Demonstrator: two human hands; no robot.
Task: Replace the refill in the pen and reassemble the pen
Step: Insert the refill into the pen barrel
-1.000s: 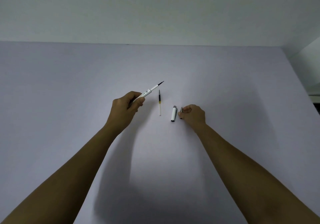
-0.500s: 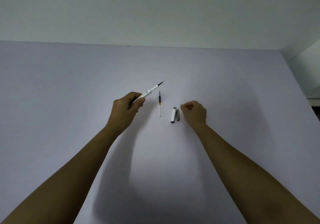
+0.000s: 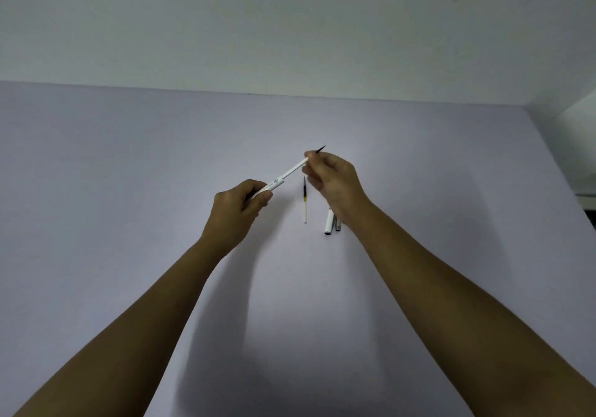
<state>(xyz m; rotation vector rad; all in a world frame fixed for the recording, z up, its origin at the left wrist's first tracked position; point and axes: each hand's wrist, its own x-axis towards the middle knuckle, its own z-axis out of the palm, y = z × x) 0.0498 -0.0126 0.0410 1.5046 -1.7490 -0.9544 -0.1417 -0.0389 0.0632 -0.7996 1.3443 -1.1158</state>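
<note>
My left hand (image 3: 237,212) grips the lower end of a white pen barrel (image 3: 288,175), which tilts up to the right above the table. A dark refill tip (image 3: 321,149) sticks out of the barrel's upper end. My right hand (image 3: 333,181) pinches that refill just past the barrel's mouth. A second refill (image 3: 304,200), dark at the top with a yellow band and a clear lower part, lies on the table between my hands. The white pen cap (image 3: 329,222) and a small grey tip piece (image 3: 338,224) lie side by side, partly under my right wrist.
The pale lilac table (image 3: 129,191) spreads wide to all sides and meets a plain white wall (image 3: 290,29) at the back. Its right edge (image 3: 548,165) runs diagonally at the far right.
My right hand left the grey tip piece on the table beside the cap, rose to the left and closed its fingers on the refill tip. My left hand kept holding the barrel.
</note>
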